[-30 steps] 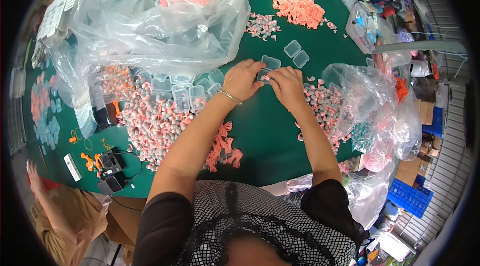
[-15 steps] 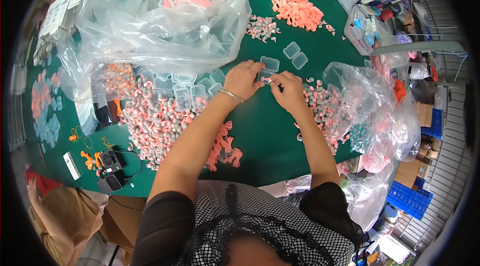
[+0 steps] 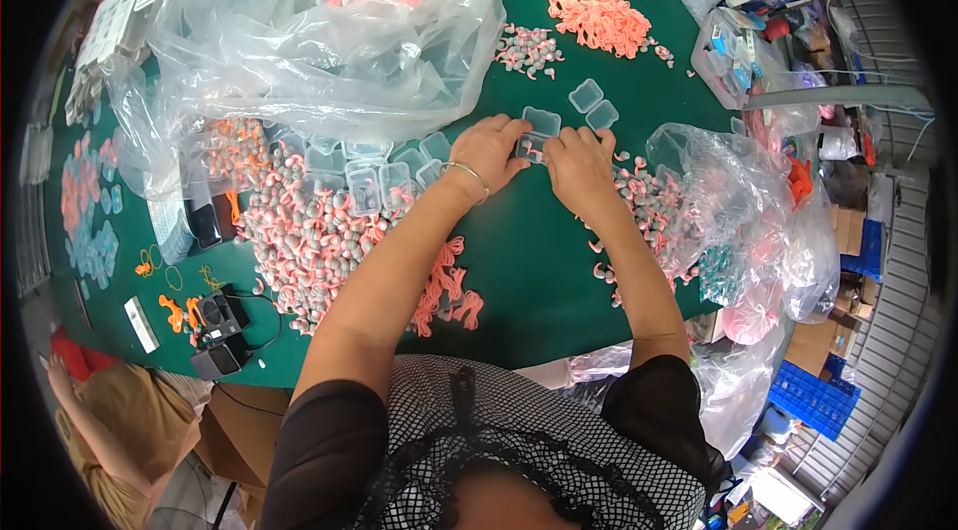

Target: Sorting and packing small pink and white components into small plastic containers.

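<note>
My left hand (image 3: 486, 155) and my right hand (image 3: 580, 166) meet over the green table (image 3: 529, 261), both closed around one small clear plastic box (image 3: 530, 147) held between the fingertips. A thin bangle sits on my left wrist. Another clear box (image 3: 542, 120) lies just beyond the hands, and two more clear boxes (image 3: 593, 105) lie further right. Filled clear boxes (image 3: 369, 181) are clustered to the left of my left hand. A heap of small pink and grey pieces (image 3: 299, 241) spreads left of my left forearm; a smaller scatter of pieces (image 3: 644, 206) lies by my right wrist.
A large clear plastic bag (image 3: 319, 31) with filled boxes covers the far left. An orange-pink heap (image 3: 599, 16) lies at the far side. Crumpled plastic bags (image 3: 748, 221) crowd the right edge. A small black device (image 3: 215, 330) with cables sits near left. Another person (image 3: 110, 430) is at lower left.
Both hands stay together on the small clear box, with only slight finger shifts. The person at lower left has moved a little.
</note>
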